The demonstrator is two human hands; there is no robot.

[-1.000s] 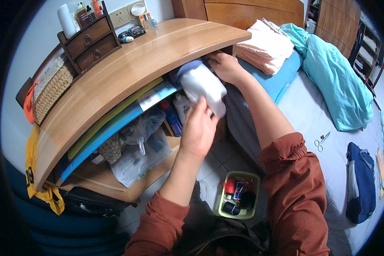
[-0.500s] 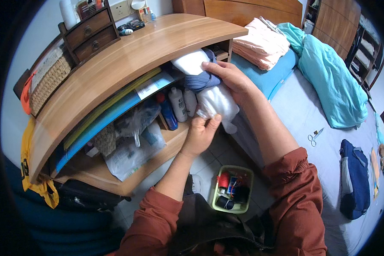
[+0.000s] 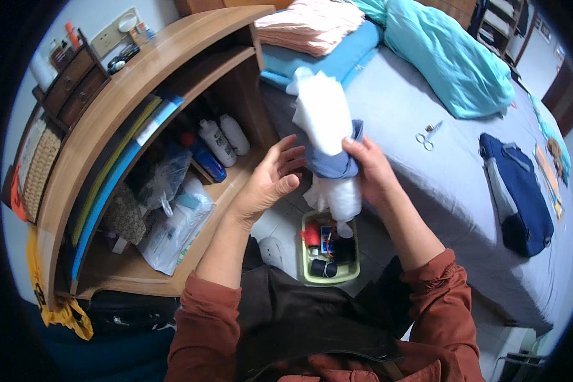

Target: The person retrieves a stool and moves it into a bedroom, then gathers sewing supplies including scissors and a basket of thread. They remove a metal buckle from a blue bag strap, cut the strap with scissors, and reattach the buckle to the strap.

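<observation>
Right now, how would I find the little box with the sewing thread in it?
Start at the big bed with the grey sheet, then look down to the tiled floor beside it, between the bed and the wooden shelf unit. There sits a small pale green tray, right below the white and blue cloth bundle in the right hand. It alone holds spools, one red, others dark.

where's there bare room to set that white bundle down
Free: the grey bed between the white bundle and scissors, and below the scissors beside the navy bag. Crowded: the shelf with bottles and plastic bags, the green tray.
</observation>
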